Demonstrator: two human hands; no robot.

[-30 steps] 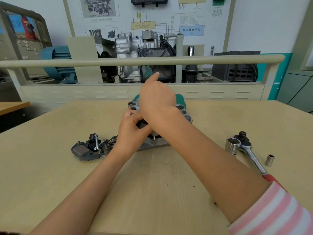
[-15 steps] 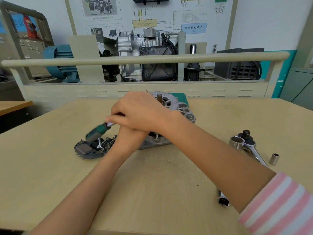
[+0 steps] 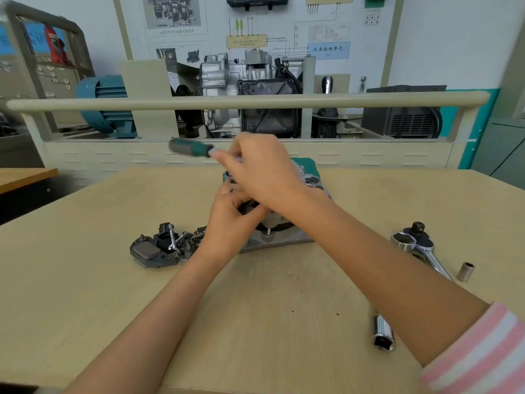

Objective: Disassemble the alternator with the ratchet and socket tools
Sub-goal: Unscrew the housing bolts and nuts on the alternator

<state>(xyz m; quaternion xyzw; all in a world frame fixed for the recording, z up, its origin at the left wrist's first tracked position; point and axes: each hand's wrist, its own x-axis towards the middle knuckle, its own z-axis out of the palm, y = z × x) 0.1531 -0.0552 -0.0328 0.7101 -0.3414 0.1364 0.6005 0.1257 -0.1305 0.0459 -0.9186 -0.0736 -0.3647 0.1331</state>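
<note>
At frame centre on the counter (image 3: 85,280), my left hand (image 3: 231,220) is gripping the alternator (image 3: 279,234); my right hand (image 3: 261,169), directly above, is holding a ratchet (image 3: 191,147), handle pointing upper left.

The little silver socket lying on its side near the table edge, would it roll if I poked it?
Probably: the socket is a round cylinder lying on its side on the flat table. Its shiny metal probably feels hard, heavy and slippery.
</note>
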